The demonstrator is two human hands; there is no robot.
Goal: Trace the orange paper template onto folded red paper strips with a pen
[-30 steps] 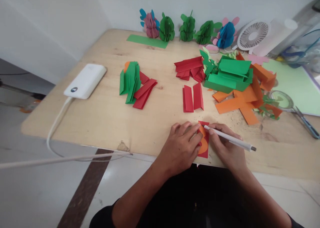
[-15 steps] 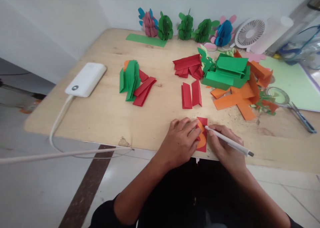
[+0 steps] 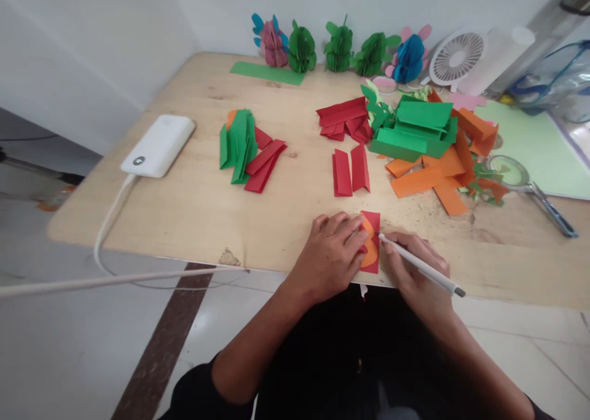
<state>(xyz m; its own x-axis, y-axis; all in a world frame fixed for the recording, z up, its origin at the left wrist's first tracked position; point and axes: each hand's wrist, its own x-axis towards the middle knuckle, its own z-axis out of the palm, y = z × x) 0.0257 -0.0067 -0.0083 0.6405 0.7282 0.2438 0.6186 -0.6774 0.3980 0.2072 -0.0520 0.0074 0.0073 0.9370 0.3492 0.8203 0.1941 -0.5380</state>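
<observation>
Close to the table's front edge lies a small red paper piece (image 3: pixel 375 223), with an orange curved paper cutout (image 3: pixel 369 258) on top of it. My left hand (image 3: pixel 329 251) rests flat over the left part of both papers, fingers spread and pressing down, so that side is hidden. In my right hand (image 3: pixel 417 269) is a white pen (image 3: pixel 421 265), its tip at the right edge of the cutout, over the red paper. Two folded red strips (image 3: pixel 342 173) lie just beyond my hands.
Green folded papers (image 3: pixel 412 128), orange strips (image 3: pixel 419 180) and scissors (image 3: pixel 550 208) are at right. Another green and red pile (image 3: pixel 242 146) lies left of centre. A white power bank (image 3: pixel 159 146) with a cable is far left. Paper figures (image 3: pixel 338 48) and a fan (image 3: pixel 456 60) line the wall.
The pen tip has shifted slightly toward me along the cutout's right edge. My left hand still holds the papers down. The whole view has moved a little.
</observation>
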